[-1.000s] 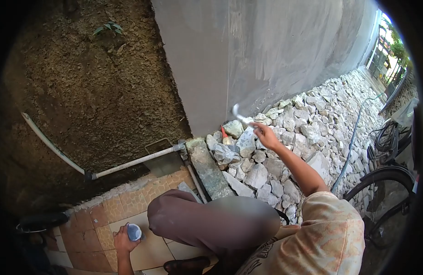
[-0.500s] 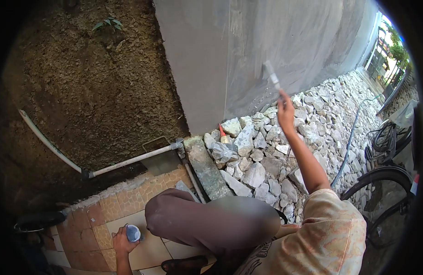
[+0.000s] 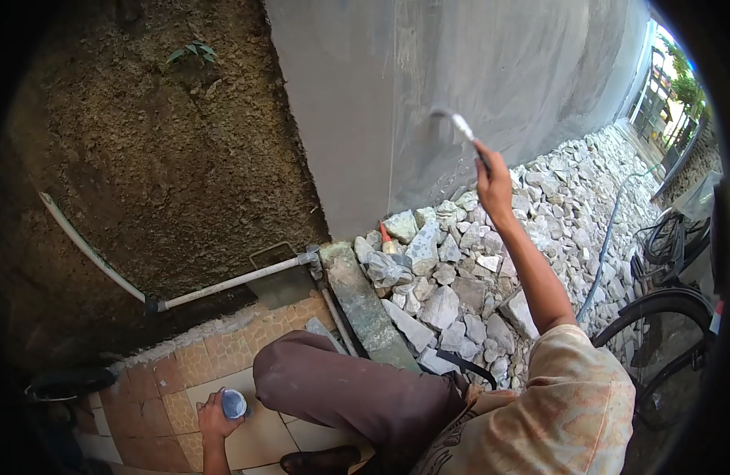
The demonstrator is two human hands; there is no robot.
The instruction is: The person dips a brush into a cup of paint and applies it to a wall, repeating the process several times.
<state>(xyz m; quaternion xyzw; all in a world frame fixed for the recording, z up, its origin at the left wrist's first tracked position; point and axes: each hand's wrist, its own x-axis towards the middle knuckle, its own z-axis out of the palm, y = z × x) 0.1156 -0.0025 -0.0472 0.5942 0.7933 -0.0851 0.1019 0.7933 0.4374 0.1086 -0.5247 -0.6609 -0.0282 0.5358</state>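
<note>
My right hand (image 3: 494, 184) is closed around the dark handle of a paintbrush (image 3: 462, 127), arm stretched out ahead. The brush's bristles bend against the grey plastered wall (image 3: 341, 111), which carries streaky, wetter-looking patches around them. Low on the left, my left hand (image 3: 215, 418) grips a small cup (image 3: 233, 404) with grey-blue stuff inside, held above the tiled floor. The cup's lower part is hidden by my fingers and the view from above.
Broken rocks (image 3: 440, 305) are heaped along the wall's foot, with a red-tipped brush-like tool (image 3: 385, 236) and a crumpled plastic bag (image 3: 387, 267) on them. A white pipe (image 3: 230, 277) runs by the earth bank (image 3: 175, 158). A hose (image 3: 606, 245) and bicycle wheel (image 3: 657, 305) stand right.
The paintbrush has swung from upright to tilted left, its bristles shifting left and slightly down along the wall. My left hand stays nearly still with the cup.
</note>
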